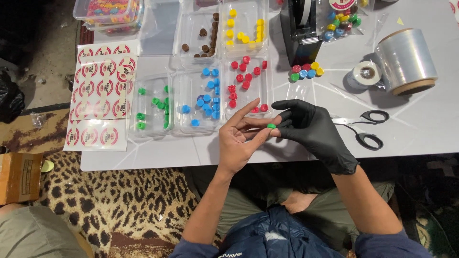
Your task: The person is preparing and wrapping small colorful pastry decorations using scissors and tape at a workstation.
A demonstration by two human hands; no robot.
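Observation:
My bare left hand [239,141] and my black-gloved right hand [313,131] meet over the white table's [420,129] front edge. Between their fingertips sits a small green round piece [271,126]; both hands pinch it. Just beyond my hands stand clear trays of small round pieces sorted by colour: green [152,107], blue [201,100], red [246,83], brown [201,36] and yellow [244,28]. A small heap of mixed-colour pieces [306,71] lies right of the red tray.
Black-handled scissors [368,129] lie right of my gloved hand. A roll of clear film [406,59], a small tape roll [366,74], a black tape dispenser [299,33] and a bag of mixed pieces [342,19] stand behind. Round sticker sheets [100,86] lie left. A cardboard box [19,177] sits on the leopard-print rug.

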